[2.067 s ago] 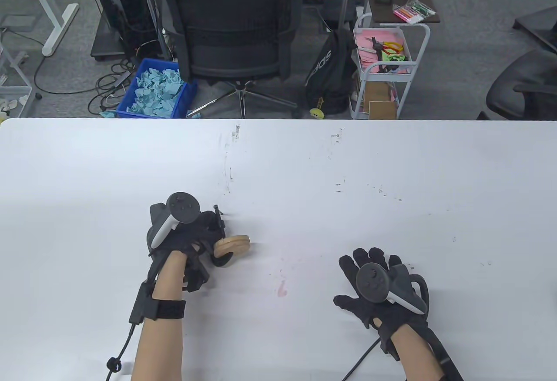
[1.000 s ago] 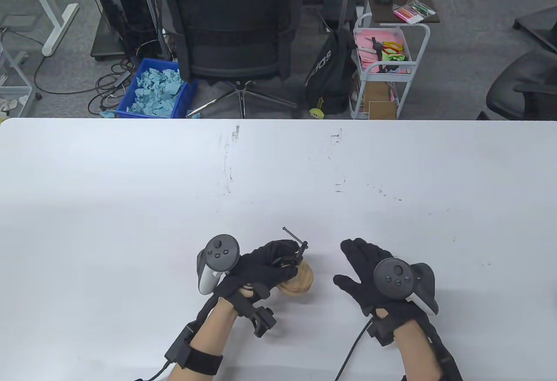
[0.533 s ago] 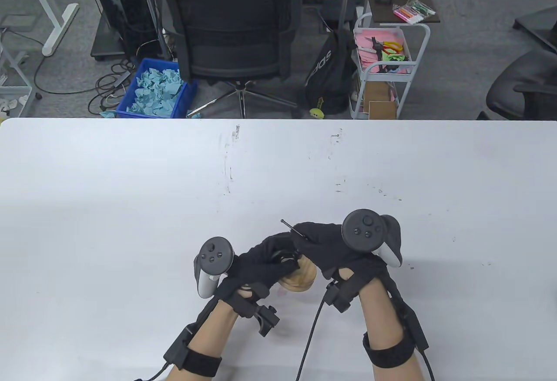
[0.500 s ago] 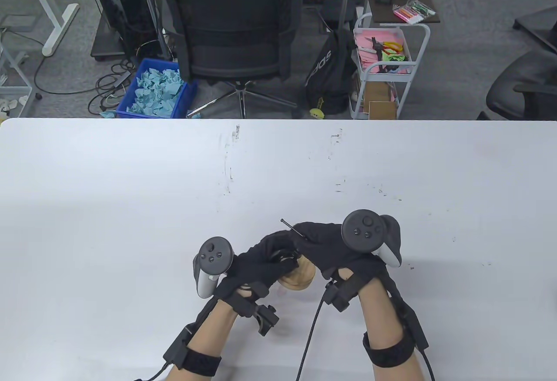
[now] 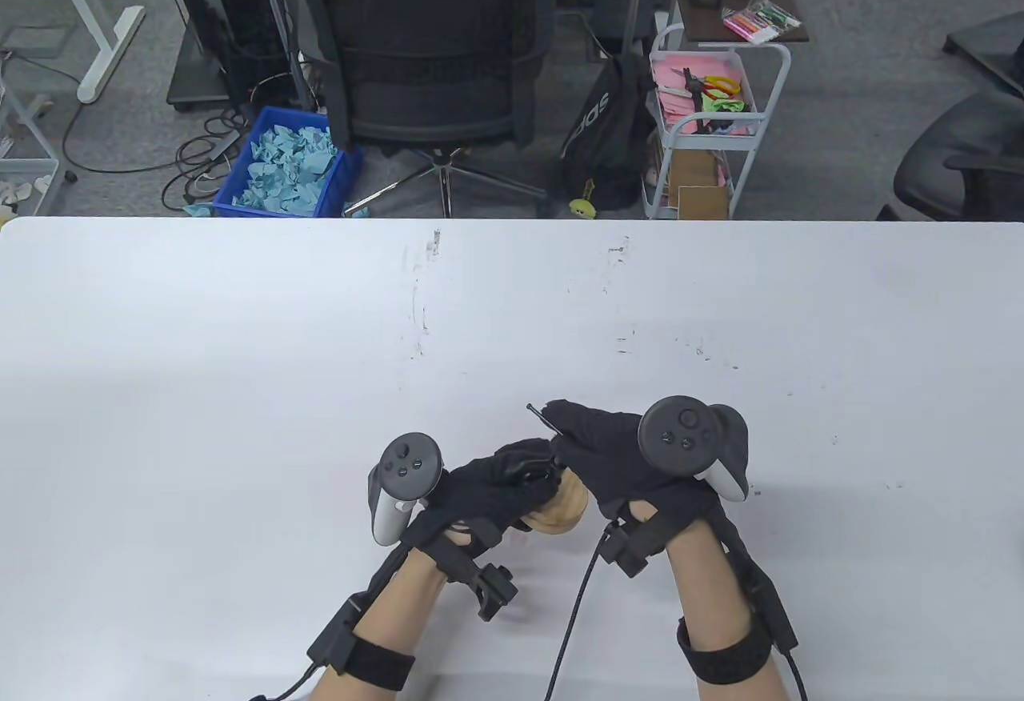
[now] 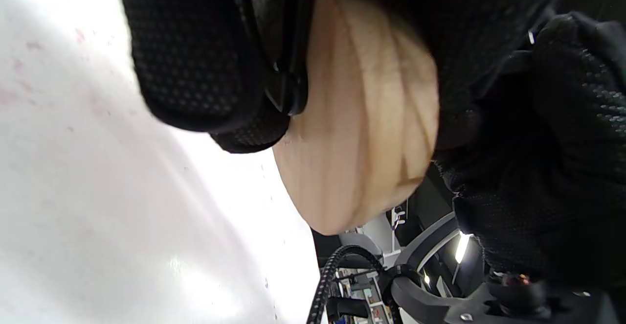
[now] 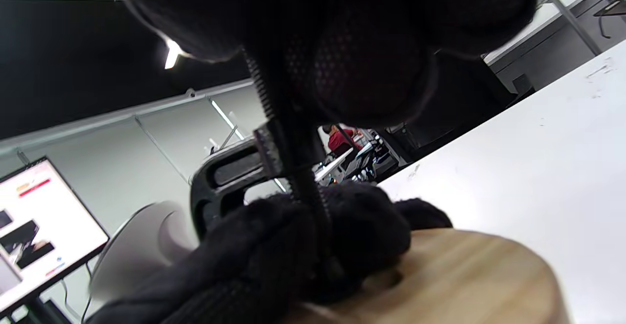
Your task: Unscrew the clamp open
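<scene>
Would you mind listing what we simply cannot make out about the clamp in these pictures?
- Table view: the right hand covers most of the clamp's T-bar handle; only its tip shows.
- Table view: the left hand hides the clamp frame, so the grip cannot be judged.
- Right wrist view: the screw meets the wooden discs behind dark fingers; contact unclear.
- Left wrist view: too close and blurred.
</scene>
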### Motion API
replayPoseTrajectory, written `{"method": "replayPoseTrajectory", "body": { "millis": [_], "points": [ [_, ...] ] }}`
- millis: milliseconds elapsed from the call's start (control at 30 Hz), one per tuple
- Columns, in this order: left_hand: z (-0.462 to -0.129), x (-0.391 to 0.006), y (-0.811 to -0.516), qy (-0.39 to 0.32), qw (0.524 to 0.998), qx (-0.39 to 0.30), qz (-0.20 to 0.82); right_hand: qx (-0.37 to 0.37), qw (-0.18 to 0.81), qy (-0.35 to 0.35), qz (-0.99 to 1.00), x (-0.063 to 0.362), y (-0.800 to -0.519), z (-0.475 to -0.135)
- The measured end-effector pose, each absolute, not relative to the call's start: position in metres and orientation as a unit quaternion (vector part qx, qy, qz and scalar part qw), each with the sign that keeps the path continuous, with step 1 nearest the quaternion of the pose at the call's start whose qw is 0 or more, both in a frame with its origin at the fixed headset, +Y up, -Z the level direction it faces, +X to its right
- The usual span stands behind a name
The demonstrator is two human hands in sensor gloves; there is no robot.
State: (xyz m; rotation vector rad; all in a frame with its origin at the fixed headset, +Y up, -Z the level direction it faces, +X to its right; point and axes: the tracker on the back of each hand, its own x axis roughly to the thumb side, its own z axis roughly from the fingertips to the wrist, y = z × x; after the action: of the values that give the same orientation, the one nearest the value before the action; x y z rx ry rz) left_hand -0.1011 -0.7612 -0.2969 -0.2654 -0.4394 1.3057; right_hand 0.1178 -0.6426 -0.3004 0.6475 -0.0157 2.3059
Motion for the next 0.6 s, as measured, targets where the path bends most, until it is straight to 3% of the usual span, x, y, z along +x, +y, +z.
{"method": "replayPoseTrajectory", "body": {
  "millis": [67, 167, 267, 433, 600],
  "points": [
    [-0.297, -0.098, -0.764, -0.209, 0.757, -0.144, 0.602, 0.267, 0.350, -0.011, 0.898, 0.117, -0.640, -0.297],
    [-0.295, -0.090, -0.771, -0.211, 0.700, -0.197, 0.653, 0.297, 0.357, -0.001, 0.886, 0.116, -0.635, -0.294],
    [-0.296, -0.086, -0.773, -0.214, 0.679, -0.218, 0.667, 0.302, 0.378, 0.001, 0.875, 0.119, -0.633, -0.294],
    [-0.299, -0.094, -0.777, -0.202, 0.673, -0.219, 0.677, 0.299, 0.373, 0.010, 0.878, 0.117, -0.634, -0.293],
    [-0.296, -0.098, -0.770, -0.182, 0.720, -0.176, 0.646, 0.280, 0.377, 0.013, 0.883, 0.125, -0.632, -0.294]
  ]
}}
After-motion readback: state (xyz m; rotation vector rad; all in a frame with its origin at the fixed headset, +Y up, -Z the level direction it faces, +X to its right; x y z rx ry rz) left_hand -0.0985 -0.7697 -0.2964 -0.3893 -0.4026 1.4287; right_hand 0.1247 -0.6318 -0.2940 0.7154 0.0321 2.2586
